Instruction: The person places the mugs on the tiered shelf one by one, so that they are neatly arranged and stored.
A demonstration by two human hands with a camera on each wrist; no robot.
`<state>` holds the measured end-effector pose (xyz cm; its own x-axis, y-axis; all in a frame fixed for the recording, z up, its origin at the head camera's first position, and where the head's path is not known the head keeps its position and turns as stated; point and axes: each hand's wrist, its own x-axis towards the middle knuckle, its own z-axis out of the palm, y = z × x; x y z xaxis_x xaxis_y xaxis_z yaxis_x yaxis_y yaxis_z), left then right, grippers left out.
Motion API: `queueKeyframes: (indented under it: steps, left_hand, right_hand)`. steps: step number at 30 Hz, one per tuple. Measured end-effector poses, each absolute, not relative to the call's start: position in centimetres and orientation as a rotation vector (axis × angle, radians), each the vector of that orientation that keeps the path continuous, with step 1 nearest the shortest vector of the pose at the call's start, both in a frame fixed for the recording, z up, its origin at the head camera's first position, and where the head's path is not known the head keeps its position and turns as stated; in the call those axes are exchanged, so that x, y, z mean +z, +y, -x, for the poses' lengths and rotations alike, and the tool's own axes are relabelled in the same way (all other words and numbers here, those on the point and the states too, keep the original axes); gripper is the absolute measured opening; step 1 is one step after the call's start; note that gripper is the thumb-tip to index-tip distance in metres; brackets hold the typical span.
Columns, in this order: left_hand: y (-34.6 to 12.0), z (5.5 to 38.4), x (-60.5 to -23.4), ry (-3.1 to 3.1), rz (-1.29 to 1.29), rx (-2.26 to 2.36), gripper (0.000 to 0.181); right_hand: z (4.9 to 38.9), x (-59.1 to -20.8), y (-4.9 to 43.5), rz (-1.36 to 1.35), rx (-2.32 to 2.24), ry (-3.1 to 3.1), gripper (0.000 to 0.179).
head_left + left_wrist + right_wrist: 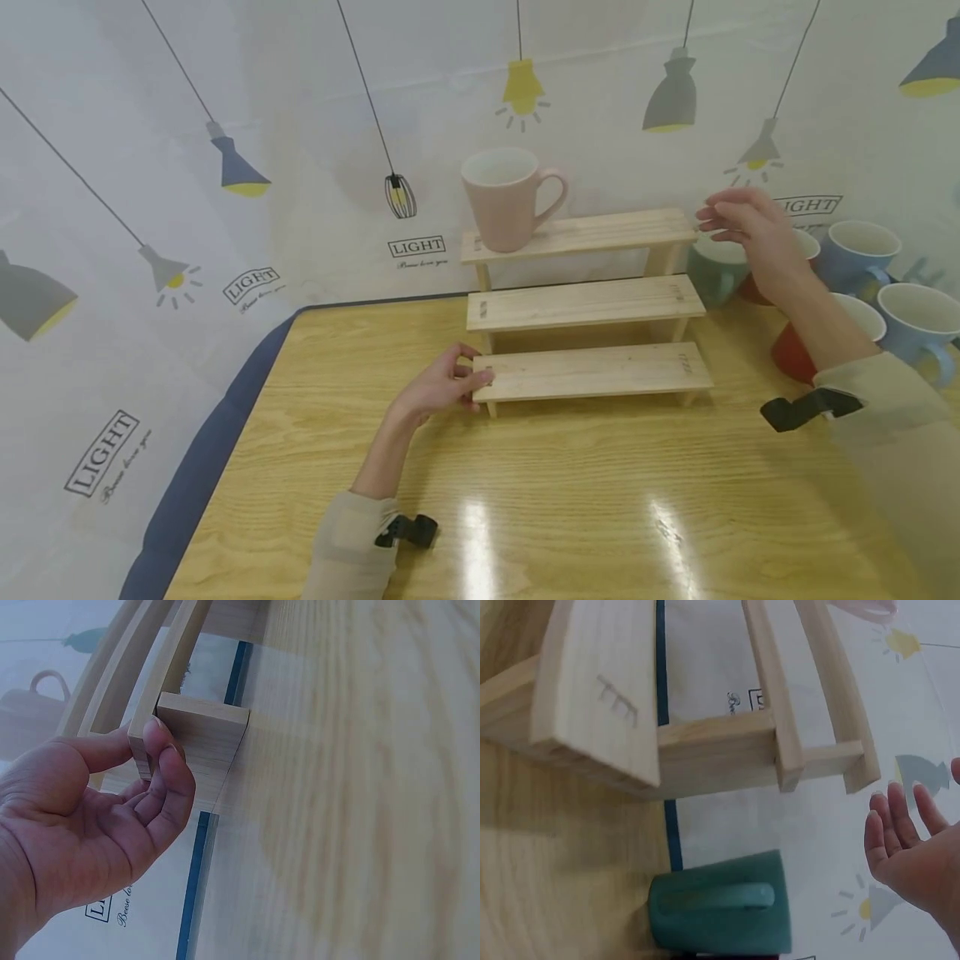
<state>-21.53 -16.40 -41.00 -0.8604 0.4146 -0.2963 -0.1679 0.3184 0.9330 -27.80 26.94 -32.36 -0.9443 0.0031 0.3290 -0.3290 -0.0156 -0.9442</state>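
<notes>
A three-step wooden shelf (585, 371) stands on the table against the wall. My left hand (438, 383) pinches the left end of its lowest board, thumb on top and fingers curled beneath, as the left wrist view also shows. On the left end of the top board stands a pink mug (501, 204), upright, handle to the right. My right hand (753, 233) is raised by the right end of the top board, holding nothing, its fingers loosely bent. Below that hand a green mug (720, 904) stands beside the shelf, partly covered by the hand in the head view.
At the right, behind my right forearm, stand blue mugs (858, 250) and red mugs (791, 354), partly hidden. The wooden table (360, 342) has a dark blue edge. A wall covering (315, 150) printed with lamps hangs behind.
</notes>
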Motion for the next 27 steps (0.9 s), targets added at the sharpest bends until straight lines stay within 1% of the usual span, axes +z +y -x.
queueKeyframes:
  steps: [11,15,19,27]
  left_hand:
    - [-16.4,21.6,-41.1,2.104,-0.209,1.570,0.053]
    - [-16.4,21.6,-41.1,2.103,-0.209,1.571,0.053]
    - [-16.3,21.6,-41.1,2.102,-0.214,1.570,0.053]
    - [-16.4,21.6,-41.1,2.100,-0.212,1.573,0.053]
  right_hand:
    - [26.5,-34.7,29.2,-0.154,1.873,-2.189,0.017]
    - [26.2,-35.5,29.4,-0.105,1.798,-2.245,0.017]
    - [25.8,-36.3,29.4,-0.063,1.851,-2.190,0.013]
    - [24.9,-37.9,29.3,0.170,1.787,-2.226,0.017]
